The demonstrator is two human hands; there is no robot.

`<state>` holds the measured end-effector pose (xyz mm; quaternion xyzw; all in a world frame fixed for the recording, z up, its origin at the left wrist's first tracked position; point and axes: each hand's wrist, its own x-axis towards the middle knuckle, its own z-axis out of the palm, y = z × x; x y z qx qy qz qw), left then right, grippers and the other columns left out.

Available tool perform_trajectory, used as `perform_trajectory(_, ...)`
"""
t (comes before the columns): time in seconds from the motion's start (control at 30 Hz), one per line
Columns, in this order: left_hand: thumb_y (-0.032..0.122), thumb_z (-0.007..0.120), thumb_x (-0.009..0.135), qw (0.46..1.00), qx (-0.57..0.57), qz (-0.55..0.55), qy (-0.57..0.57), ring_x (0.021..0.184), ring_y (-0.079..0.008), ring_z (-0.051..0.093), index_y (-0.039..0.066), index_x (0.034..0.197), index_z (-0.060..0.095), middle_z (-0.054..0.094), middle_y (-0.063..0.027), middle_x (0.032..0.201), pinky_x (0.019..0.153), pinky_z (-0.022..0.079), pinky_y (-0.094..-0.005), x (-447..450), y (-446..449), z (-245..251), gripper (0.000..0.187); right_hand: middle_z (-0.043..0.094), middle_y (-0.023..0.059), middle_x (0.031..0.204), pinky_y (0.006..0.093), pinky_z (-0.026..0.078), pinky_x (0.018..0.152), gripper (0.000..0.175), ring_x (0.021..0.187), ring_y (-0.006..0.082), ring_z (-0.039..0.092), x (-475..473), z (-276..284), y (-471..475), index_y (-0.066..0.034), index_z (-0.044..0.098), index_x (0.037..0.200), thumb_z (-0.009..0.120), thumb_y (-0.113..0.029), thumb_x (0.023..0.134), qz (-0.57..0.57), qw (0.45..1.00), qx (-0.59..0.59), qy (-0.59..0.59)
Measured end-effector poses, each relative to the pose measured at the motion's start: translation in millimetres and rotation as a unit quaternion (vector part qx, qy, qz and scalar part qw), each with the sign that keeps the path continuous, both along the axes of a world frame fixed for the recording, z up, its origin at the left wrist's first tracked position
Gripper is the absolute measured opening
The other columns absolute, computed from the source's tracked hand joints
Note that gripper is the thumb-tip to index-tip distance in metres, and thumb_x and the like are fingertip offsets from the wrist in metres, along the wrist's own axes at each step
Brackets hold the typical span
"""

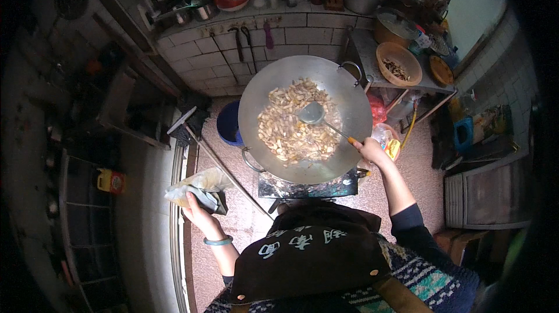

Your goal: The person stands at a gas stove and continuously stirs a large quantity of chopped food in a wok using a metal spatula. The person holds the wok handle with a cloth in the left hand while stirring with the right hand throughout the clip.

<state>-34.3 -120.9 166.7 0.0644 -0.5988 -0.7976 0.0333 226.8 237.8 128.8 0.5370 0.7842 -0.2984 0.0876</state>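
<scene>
My right hand (372, 151) grips the orange-tipped handle of a metal wok spatula (312, 113). Its blade rests among pale, cut food pieces (301, 138), perhaps sliced mushrooms, in a large steel wok (279, 70). The wok has two ring handles and sits over a dark stove (305, 188). In my left hand (203, 217) is a folded, stained cloth (198, 193), held off to the wok's lower left. A bangle circles my left wrist.
A long-handled floor squeegee (218, 160) leans left of the wok, near a blue bucket (229, 125). At right, a metal table (364, 48) bears a plastic bowl of sliced food (398, 62). Below it stands a basin with packets (386, 138). Utensils hang on the tiled wall (297, 35).
</scene>
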Motion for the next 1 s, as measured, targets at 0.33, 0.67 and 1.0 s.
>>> perform_trajectory(0.33, 0.024, 0.054, 0.083, 0.998, 0.007, -0.061, 0.003, 0.096, -0.0194, 0.049, -0.004, 0.117, 0.039, 0.049, -0.0129, 0.110, 0.086, 0.038, -0.0314, 0, 27, -5, 0.046, 0.055, 0.0248, 0.098, 0.0386, 0.040, 0.082, 0.039, 0.096, 0.0350, 0.053, 60, -48, -25, 0.0017, 0.057, 0.099, 0.044, -0.032, 0.084, -0.014, 0.998, -0.040, -0.049)
perform_trajectory(0.67, 0.023, 0.053, 0.083, 0.998, 0.011, -0.061, -0.016, 0.097, -0.0205, 0.049, -0.005, 0.117, 0.040, 0.049, -0.0148, 0.111, 0.087, 0.037, -0.0321, 5, 32, -3, 0.046, 0.056, 0.0264, 0.095, 0.0392, 0.041, 0.081, 0.046, 0.094, 0.0346, 0.054, 66, -88, -9, 0.0063, 0.057, 0.092, 0.041, -0.036, 0.085, 0.001, 0.999, -0.048, -0.002)
perform_trajectory(1.0, 0.024, 0.054, 0.083, 0.997, 0.008, -0.071, 0.005, 0.100, -0.0215, 0.047, -0.005, 0.120, 0.036, 0.046, -0.0151, 0.115, 0.089, 0.036, -0.0323, 6, 32, -2, 0.050, 0.057, 0.0270, 0.086, 0.0403, 0.044, 0.074, 0.050, 0.085, 0.0357, 0.057, 51, -56, -24, 0.0064, 0.058, 0.087, 0.040, -0.040, 0.085, -0.009, 0.994, -0.081, -0.072)
